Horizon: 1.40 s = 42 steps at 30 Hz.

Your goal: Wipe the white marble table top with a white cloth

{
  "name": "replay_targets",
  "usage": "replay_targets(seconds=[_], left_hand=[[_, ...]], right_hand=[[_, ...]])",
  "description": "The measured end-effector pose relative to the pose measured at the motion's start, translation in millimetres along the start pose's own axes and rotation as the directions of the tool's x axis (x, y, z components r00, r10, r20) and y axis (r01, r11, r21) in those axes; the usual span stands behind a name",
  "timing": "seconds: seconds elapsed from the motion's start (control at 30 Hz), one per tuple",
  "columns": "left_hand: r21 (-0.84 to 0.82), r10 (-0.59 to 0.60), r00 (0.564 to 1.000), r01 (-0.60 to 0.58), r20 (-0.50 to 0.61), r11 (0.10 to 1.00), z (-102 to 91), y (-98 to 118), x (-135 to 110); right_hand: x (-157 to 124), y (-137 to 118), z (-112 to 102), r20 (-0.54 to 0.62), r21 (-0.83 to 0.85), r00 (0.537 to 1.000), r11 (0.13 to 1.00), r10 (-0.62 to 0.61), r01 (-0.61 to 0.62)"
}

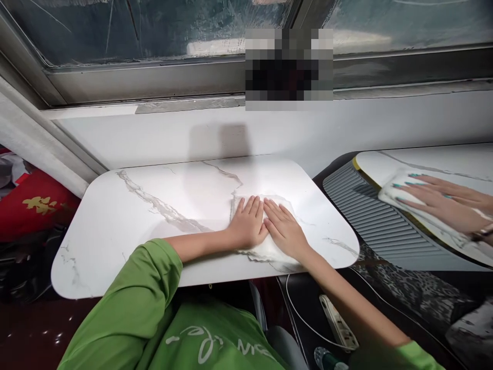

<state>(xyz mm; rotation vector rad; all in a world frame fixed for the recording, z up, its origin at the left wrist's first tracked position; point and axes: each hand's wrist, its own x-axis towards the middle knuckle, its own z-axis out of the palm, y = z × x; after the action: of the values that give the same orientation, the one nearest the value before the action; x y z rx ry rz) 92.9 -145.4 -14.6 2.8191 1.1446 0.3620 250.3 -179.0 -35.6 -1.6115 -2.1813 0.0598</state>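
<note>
My left hand (246, 223) and my right hand (283, 228) lie flat side by side, fingers stretched out, pressing on a white cloth (269, 252) spread on a white marble-patterned tabletop (146, 216). The cloth shows around and in front of both palms. My green sleeves reach in from below.
At the right, another person's hands (439, 198) with teal nails press a white cloth on a second marble-patterned table (454, 159) with a ribbed grey edge. A window frame (154, 82) and a white sill run along the back. A red cloth (34, 205) is at the left. A power strip (339, 324) lies below.
</note>
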Motion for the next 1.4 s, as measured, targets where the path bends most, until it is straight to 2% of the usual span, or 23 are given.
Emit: replay_targets(seconds=[0.2,0.33,0.43,0.53,0.63,0.73,0.97,1.1,1.17,1.23,1.33,1.4], left_hand=[[0.01,-0.058,0.996,0.057,0.072,0.998,-0.4,-63.6,65.5],[0.016,-0.12,0.991,0.119,0.065,0.993,-1.6,-102.8,108.3],[0.015,-0.156,0.987,0.156,0.031,0.988,-0.1,-118.3,125.0],[0.02,-0.16,0.987,0.16,0.01,0.987,1.2,-120.9,125.2],[0.031,-0.151,0.988,0.15,0.027,0.988,-1.0,-113.1,109.2],[0.041,-0.128,0.991,0.126,0.04,0.991,-6.9,-96.5,75.1],[0.089,-0.073,0.997,0.07,0.029,0.994,-28.3,-40.3,-53.8],[0.113,-0.05,0.998,0.044,0.043,0.993,-41.7,-23.6,-107.4],[0.113,-0.055,0.997,0.048,0.059,0.992,-46.2,-23.0,-118.1],[0.105,-0.074,0.993,0.065,0.091,0.992,-48.7,-27.9,-117.7],[0.091,-0.124,0.984,0.113,0.127,0.989,-48.4,-47.9,-99.3],[0.089,-0.156,0.981,0.146,0.117,0.985,-46.0,-70.7,-78.8]], right_hand=[[91.2,30.1,24.9,0.024,-0.027,1.0,1.0,0.017,-0.017],[152.2,47.8,38.0,0.008,-0.034,0.999,0.999,0.031,-0.03],[178.1,54.4,44.8,-0.041,-0.005,0.998,0.999,0.04,-0.04],[181.2,54.0,47.4,-0.059,0.008,0.998,1.0,0.027,-0.027],[164.9,44.8,46.0,-0.04,0.002,0.999,1.0,0.027,-0.027],[132.9,23.3,41.1,-0.027,0.012,1.0,1.0,0.015,-0.015],[26.4,-68.2,15.2,0.01,0.131,0.999,0.99,-0.054,0.052],[-10.0,-111.2,7.1,0.018,0.161,0.996,0.983,-0.092,0.088],[-14.2,-121.7,8.2,0.019,0.155,0.994,0.983,-0.103,0.099],[-8.9,-125.5,12.5,0.017,0.139,0.994,0.985,-0.106,0.103],[17.1,-121.7,25.0,0.009,0.116,0.996,0.989,-0.092,0.09],[46.1,-114.8,36.7,0.003,0.106,0.997,0.992,-0.073,0.073]])
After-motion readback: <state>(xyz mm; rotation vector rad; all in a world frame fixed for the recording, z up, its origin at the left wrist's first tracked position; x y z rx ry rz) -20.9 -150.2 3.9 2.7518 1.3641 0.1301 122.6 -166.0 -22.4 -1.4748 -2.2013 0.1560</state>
